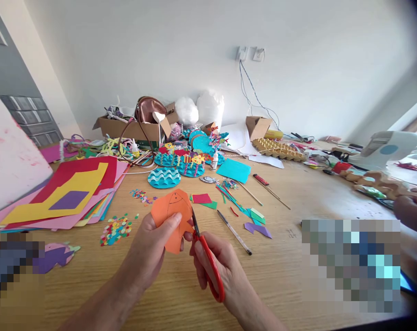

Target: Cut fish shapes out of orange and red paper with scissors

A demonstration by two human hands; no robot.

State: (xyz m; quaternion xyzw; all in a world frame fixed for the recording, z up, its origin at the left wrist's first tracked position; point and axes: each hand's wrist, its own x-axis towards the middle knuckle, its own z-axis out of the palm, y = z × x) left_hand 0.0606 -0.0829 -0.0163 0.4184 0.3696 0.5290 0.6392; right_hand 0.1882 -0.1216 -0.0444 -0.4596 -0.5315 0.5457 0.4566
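right now the left hand point(152, 250) pinches the orange paper point(171, 216) upright, near centre above the table point(291, 257). right hand point(217, 266) grips the red scissors point(208, 262) just right of it, blades pointing far into the sheet's right edge.

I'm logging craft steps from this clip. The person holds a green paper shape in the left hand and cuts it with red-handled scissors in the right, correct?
Not quite. In the head view the paper shape pinched in the left hand is orange, not green. The rest stands: the right hand works red-handled scissors whose blades meet the paper's edge.
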